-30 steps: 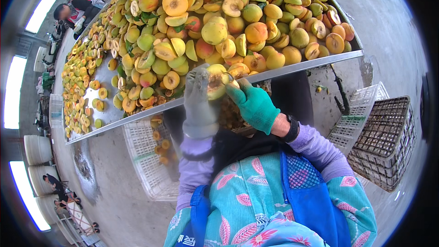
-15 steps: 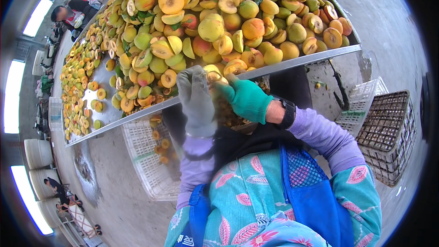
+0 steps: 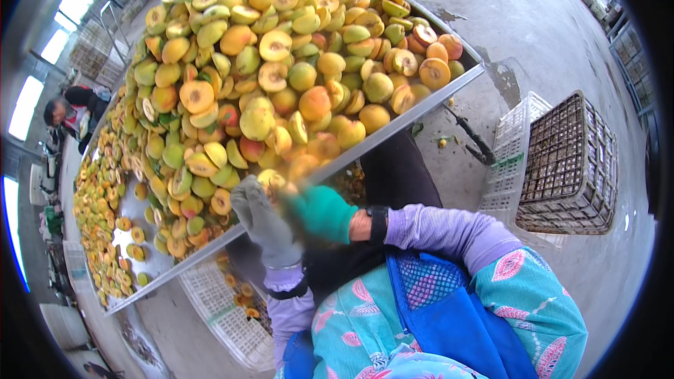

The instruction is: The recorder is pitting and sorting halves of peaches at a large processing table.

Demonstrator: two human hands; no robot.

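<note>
My left hand [image 3: 265, 224], in a grey glove, is closed around a yellow peach [image 3: 271, 180] at the near rim of the metal table. My right hand [image 3: 324, 213], in a green glove with a black band at the wrist, is closed and presses in beside that peach. Motion blurs its fingertips, so whatever they grip cannot be made out. Just beyond both hands rises a large heap of peaches [image 3: 260, 119], whole and halved, some with pits showing.
The table's raised metal rim [image 3: 400, 137] slants across in front of me. Below it at left, a white crate [image 3: 225, 316] contains peach pieces. A brown crate [image 3: 572, 161] and a white crate [image 3: 502, 158] stand at right. Another person [image 3: 70, 116] is at far left.
My view has turned, so the table and crates appear shifted and more tilted. Both hands stay together at the rim around the peach, and the right fingers are more blurred.
</note>
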